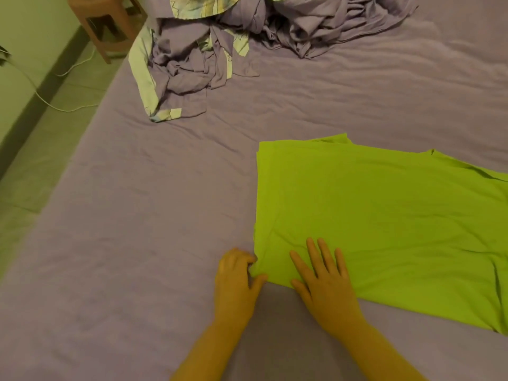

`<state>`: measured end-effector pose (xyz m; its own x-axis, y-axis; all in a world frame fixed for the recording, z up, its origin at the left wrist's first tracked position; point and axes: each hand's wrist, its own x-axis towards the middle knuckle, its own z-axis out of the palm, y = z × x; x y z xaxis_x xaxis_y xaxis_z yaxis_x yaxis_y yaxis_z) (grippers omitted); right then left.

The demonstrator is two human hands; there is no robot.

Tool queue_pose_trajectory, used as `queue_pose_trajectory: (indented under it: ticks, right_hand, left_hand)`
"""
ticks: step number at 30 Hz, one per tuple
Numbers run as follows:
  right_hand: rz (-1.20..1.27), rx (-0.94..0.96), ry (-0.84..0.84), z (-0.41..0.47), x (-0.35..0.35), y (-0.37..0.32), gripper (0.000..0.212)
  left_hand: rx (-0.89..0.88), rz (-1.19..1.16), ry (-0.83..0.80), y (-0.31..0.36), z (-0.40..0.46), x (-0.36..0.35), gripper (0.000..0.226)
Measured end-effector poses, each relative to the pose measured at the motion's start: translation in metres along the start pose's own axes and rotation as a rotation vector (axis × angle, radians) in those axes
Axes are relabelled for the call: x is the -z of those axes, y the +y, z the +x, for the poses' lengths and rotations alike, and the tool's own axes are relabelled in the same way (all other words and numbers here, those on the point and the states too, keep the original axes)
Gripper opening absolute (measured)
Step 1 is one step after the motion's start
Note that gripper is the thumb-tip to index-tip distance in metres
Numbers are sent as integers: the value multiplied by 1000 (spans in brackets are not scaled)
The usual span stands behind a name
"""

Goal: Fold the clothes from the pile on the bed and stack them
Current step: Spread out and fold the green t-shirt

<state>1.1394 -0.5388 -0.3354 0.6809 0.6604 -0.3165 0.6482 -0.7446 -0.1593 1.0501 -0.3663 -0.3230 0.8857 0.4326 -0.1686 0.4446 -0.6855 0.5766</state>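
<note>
Green cloth [384,221], spread flat on bed [110,270]: left hand [236,279] fingers pinching its near-left corner, right hand [321,281] fingers splayed, pinning it for folding.

Left hand [237,273] pinches green garment [384,229] corner; right hand [325,281] presses flat.
</note>
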Motion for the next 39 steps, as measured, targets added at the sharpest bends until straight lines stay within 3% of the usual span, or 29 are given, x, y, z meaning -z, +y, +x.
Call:
queue_pose_trajectory:
  ticks: [5, 9, 12, 13, 15, 17, 19, 24, 26, 29, 33, 36, 39]
  right_hand:
    - [29, -18, -84, -21, 9, 0, 60]
    - [-7, -18, -126, -42, 15, 13, 66]
    - [-8, -51, -114, -55, 18, 24, 68]
    - [5, -80, -108, -57, 19, 29, 68]
    - [53, -174, -114, -61, 23, 43, 69]
    - [79, -268, -136, -67, 27, 63, 71]
    - [68, -339, -152, -80, 27, 91, 70]
    - [20, -448, -171, -133, 21, 159, 70]
    - [-6, -404, -110, -151, 18, 178, 71]
    - [33, -389, 72, -164, 22, 204, 49]
    - [132, -597, 309, -173, 27, 229, 38]
    - [355, -749, 344, -170, 22, 239, 40]
    - [470, -762, 372, -169, 18, 250, 29]
  left_hand:
    - [-51, 20, 71, 0, -1, 20, 17]
    - [-36, 208, 14, -6, -2, 43, 26]
    - [15, 317, 11, 13, -5, 41, 16]
    - [18, 364, -2, 24, -5, 36, 25]
    - [-87, 476, -75, 50, -5, 17, 53]
    - [-287, 576, -153, 75, -8, -7, 67]
    - [-422, 620, -219, 100, -12, -34, 69]
    - [-546, 650, -393, 164, -28, -98, 70]
    - [-589, 657, -418, 188, -33, -117, 69]
    - [-617, 651, -451, 222, -33, -142, 66]
    - [-638, 588, -562, 244, -24, -178, 66]
    - [-654, 612, -608, 256, -18, -193, 67]
    - [-645, 604, -619, 269, -22, -200, 66]
